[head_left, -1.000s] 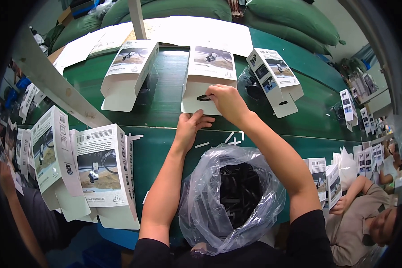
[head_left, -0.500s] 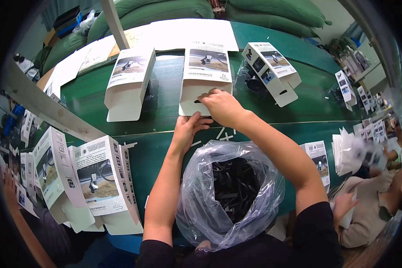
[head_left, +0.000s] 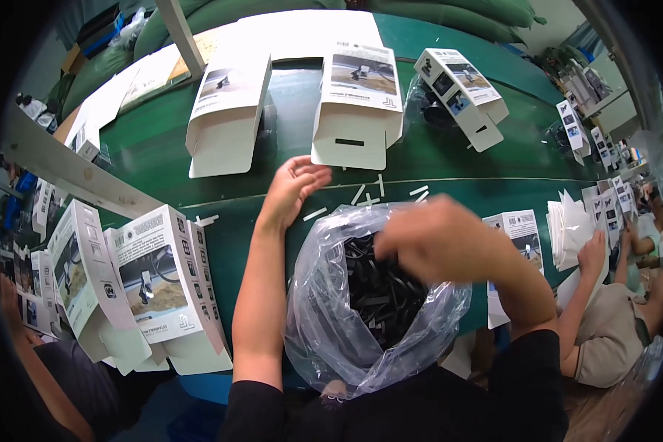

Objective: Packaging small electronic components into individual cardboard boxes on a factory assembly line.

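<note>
A white printed carton (head_left: 362,77) lies on the green belt in front of me, its open end and flap facing me. On that flap sits a black rectangular strip (head_left: 349,142). My left hand (head_left: 296,190) is beside the flap's left corner, fingers apart and nothing visible in them. Smeared by motion, my right hand (head_left: 442,239) hangs over a clear plastic bag (head_left: 309,317); its fingers cannot be made out. Inside the bag is a heap of black strip-like pieces (head_left: 383,302). Several small white strips (head_left: 358,194) are scattered between bag and belt.
Another carton (head_left: 228,110) is left on the belt, and a tilted carton (head_left: 464,96) is right. Open cartons (head_left: 151,280) stand at my left below a metal post (head_left: 88,173). Flat white sheets (head_left: 563,236) and a co-worker (head_left: 615,331) are at right.
My right hand has left the carton flap and moved back over the bag. The black strip on the flap is now uncovered. The belt cartons have shifted slightly right; my left hand no longer supports the flap.
</note>
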Action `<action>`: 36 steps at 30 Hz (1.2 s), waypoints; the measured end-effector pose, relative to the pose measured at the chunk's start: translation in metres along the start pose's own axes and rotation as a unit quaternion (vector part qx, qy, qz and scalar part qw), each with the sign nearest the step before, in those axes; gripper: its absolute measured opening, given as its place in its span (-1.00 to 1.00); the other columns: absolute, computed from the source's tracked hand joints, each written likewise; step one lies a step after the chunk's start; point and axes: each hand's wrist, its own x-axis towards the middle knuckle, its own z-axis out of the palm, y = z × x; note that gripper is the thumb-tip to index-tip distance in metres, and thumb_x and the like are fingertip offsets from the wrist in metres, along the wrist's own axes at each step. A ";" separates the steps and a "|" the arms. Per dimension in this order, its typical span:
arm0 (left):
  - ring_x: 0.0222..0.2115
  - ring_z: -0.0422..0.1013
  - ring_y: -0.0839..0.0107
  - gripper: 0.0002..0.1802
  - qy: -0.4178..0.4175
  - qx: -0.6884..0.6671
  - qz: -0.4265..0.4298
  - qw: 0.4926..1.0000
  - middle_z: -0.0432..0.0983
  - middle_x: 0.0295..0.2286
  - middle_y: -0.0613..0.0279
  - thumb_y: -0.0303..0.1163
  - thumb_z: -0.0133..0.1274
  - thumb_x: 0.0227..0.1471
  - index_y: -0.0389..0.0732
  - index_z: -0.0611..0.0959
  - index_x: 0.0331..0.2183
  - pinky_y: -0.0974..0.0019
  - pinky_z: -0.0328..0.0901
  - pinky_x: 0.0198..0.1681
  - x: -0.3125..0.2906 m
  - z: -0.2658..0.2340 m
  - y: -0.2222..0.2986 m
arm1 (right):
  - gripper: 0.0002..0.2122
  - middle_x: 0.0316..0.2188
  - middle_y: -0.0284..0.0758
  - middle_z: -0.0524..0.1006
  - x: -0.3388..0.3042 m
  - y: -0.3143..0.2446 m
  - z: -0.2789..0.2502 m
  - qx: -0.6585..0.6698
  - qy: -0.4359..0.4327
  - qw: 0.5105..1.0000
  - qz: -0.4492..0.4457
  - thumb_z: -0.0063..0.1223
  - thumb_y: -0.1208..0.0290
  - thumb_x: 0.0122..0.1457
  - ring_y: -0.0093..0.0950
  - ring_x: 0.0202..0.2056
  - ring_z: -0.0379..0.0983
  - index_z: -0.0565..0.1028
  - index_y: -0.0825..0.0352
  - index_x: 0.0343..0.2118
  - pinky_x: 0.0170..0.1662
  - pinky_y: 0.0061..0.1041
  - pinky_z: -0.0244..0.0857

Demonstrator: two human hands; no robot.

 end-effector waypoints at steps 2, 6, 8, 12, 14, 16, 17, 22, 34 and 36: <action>-0.23 0.43 0.21 -0.58 0.080 -0.047 0.058 0.994 0.38 -0.22 -0.14 -0.59 0.07 -0.04 -0.43 0.31 -0.13 0.35 0.38 -0.10 -0.002 -0.014 -0.003 | -0.86 -0.54 -0.33 0.44 -0.012 -0.025 0.017 -0.139 -0.199 0.964 0.106 -0.04 0.63 -0.11 -0.40 -0.53 0.37 0.42 0.33 -0.43 -0.46 -0.51 0.27; -0.20 0.41 0.19 -0.58 0.104 -0.068 0.101 0.987 0.35 -0.18 -0.13 -0.61 0.05 -0.06 -0.43 0.32 -0.12 0.32 0.35 -0.06 0.000 -0.003 -0.007 | -0.92 -0.54 -0.33 0.43 -0.024 0.013 0.066 -0.257 -0.045 0.957 0.130 -0.02 0.59 -0.07 -0.40 -0.54 0.39 0.41 0.33 -0.45 -0.47 -0.50 0.27; -0.19 0.41 0.18 -0.58 0.122 -0.071 0.120 0.983 0.35 -0.17 -0.13 -0.62 0.04 -0.07 -0.43 0.33 -0.12 0.31 0.35 -0.05 -0.003 -0.004 -0.005 | -0.93 -0.54 -0.34 0.42 -0.025 0.021 0.074 -0.290 0.007 0.949 0.127 -0.01 0.58 -0.05 -0.40 -0.54 0.40 0.40 0.33 -0.46 -0.48 -0.49 0.27; -0.23 0.41 0.30 -0.60 0.156 -0.093 0.153 0.971 0.39 -0.26 -0.03 -0.60 0.03 -0.04 -0.35 0.34 -0.11 0.35 0.35 -0.11 -0.002 -0.002 0.000 | -0.91 -0.49 -0.33 0.45 -0.032 0.030 0.062 -0.134 0.005 0.986 0.096 0.04 0.58 -0.05 -0.43 -0.56 0.38 0.42 0.36 -0.43 -0.48 -0.51 0.26; -0.23 0.40 0.31 -0.61 0.156 -0.113 0.168 0.967 0.39 -0.26 -0.01 -0.60 0.01 -0.03 -0.35 0.34 -0.11 0.36 0.35 -0.13 -0.005 -0.005 0.005 | -0.90 -0.49 -0.33 0.46 -0.026 0.023 0.047 -0.082 0.004 0.992 0.092 0.05 0.59 -0.06 -0.44 -0.56 0.37 0.43 0.37 -0.43 -0.48 -0.53 0.25; -0.23 0.39 0.34 -0.62 0.146 -0.157 0.188 0.959 0.40 -0.26 0.02 -0.59 -0.01 -0.01 -0.34 0.35 -0.10 0.38 0.36 -0.16 -0.009 -0.009 0.008 | -0.89 -0.48 -0.33 0.47 -0.016 0.008 0.022 0.020 0.002 0.995 0.096 0.07 0.62 -0.08 -0.47 -0.56 0.36 0.45 0.39 -0.43 -0.48 -0.55 0.24; -0.23 0.39 0.35 -0.63 0.141 -0.177 0.199 0.953 0.40 -0.26 0.04 -0.59 -0.02 -0.01 -0.34 0.35 -0.10 0.38 0.36 -0.18 -0.011 -0.013 0.010 | -0.88 -0.48 -0.33 0.47 -0.010 0.005 0.014 0.072 0.000 0.993 0.097 0.08 0.63 -0.09 -0.48 -0.56 0.35 0.46 0.40 -0.43 -0.48 -0.57 0.24; -0.32 0.42 0.39 -0.66 0.160 -0.230 0.230 0.932 0.41 -0.30 0.07 -0.53 -0.03 0.03 -0.35 0.36 -0.10 0.45 0.37 -0.29 -0.008 -0.026 0.008 | -0.92 -0.60 -0.34 0.46 0.041 0.023 -0.011 0.213 0.080 0.967 0.111 0.07 0.69 -0.09 -0.59 -0.63 0.29 0.49 0.42 -0.48 -0.55 -0.69 0.20; -0.46 0.45 0.42 -0.71 0.173 -0.121 0.171 0.963 0.45 -0.37 0.07 -0.53 -0.07 0.07 -0.41 0.38 -0.13 0.46 0.42 -0.35 0.001 -0.012 -0.002 | -0.96 -0.68 -0.29 0.47 0.174 0.122 0.076 0.105 0.204 0.948 0.221 0.00 0.66 -0.06 -0.59 -0.71 0.39 0.48 0.50 -0.53 -0.63 -0.68 0.26; -0.42 0.46 0.41 -0.71 0.150 -0.122 0.176 0.965 0.46 -0.35 0.06 -0.53 -0.06 0.07 -0.43 0.38 -0.14 0.45 0.42 -0.30 0.005 -0.011 -0.004 | -0.94 -0.70 -0.28 0.46 0.180 0.131 0.082 0.084 0.217 0.939 0.253 -0.01 0.64 -0.05 -0.57 -0.72 0.40 0.48 0.52 -0.54 -0.65 -0.68 0.28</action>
